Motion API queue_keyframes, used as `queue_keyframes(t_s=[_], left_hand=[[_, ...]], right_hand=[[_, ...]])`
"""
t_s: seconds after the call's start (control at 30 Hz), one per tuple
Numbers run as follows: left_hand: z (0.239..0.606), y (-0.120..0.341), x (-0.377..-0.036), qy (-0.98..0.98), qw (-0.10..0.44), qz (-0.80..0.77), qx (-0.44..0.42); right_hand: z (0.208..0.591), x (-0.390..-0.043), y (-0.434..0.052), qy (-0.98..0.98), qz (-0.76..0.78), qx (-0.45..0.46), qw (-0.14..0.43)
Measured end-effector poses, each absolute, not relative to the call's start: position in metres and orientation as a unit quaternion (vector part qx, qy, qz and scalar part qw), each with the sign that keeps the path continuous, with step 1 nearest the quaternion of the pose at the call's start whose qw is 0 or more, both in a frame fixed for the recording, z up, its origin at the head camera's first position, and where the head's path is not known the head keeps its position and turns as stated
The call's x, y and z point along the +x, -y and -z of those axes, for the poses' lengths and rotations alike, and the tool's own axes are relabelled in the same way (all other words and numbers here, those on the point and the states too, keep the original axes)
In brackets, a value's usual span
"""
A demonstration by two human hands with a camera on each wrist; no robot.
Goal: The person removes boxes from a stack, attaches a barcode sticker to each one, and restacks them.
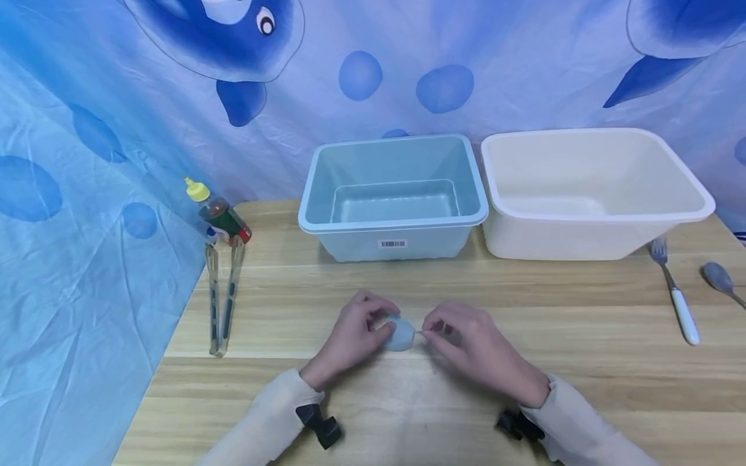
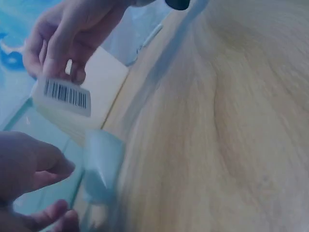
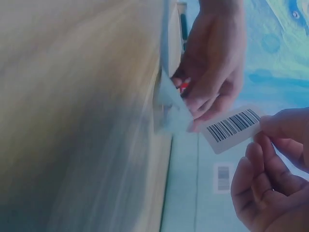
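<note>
Pinched in my right hand is a white barcode label, held by one end between thumb and finger. Its printed bars show in both wrist views; from the head it appears as a thin edge. My left hand has its thumb and fingers curled at the left side of a small, smooth, light blue object low over the table. The label is close to that object's right edge. In the left wrist view the light blue object is blurred, and its exact kind is unclear.
A light blue bin with a barcode label on its front stands behind my hands, beside a white bin. Tongs and a yellow-capped bottle lie left. At right are a fork and a spoon.
</note>
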State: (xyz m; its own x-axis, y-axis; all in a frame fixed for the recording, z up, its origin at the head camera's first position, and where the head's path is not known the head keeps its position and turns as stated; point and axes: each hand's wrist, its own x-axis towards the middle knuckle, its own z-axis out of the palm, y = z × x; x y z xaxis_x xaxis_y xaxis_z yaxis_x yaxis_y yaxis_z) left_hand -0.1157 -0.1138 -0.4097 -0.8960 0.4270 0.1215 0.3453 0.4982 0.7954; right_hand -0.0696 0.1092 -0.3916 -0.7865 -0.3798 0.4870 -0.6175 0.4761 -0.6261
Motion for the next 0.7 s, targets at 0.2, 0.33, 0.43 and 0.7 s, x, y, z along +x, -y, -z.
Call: queue_keyframes(t_s=[0.2, 0.33, 0.43, 0.7], left_hand=[[0.393, 0.107, -0.109, -0.841, -0.009, -0.450, 0.300], [0.383, 0.099, -0.103, -0.836, -0.037, -0.409, 0.364], [0.381, 0.095, -0.100, -0.840, -0.046, -0.383, 0.380], [0.381, 0.091, -0.098, -0.852, -0.048, -0.402, 0.333]], right_hand=[[0.392, -0.073, -0.113, 0.853, -0.417, 0.282, 0.134], [0.392, -0.072, -0.114, 0.855, -0.414, 0.279, 0.139], [0.391, -0.072, -0.114, 0.856, -0.414, 0.278, 0.140], [0.390, -0.074, -0.115, 0.859, -0.420, 0.262, 0.129]])
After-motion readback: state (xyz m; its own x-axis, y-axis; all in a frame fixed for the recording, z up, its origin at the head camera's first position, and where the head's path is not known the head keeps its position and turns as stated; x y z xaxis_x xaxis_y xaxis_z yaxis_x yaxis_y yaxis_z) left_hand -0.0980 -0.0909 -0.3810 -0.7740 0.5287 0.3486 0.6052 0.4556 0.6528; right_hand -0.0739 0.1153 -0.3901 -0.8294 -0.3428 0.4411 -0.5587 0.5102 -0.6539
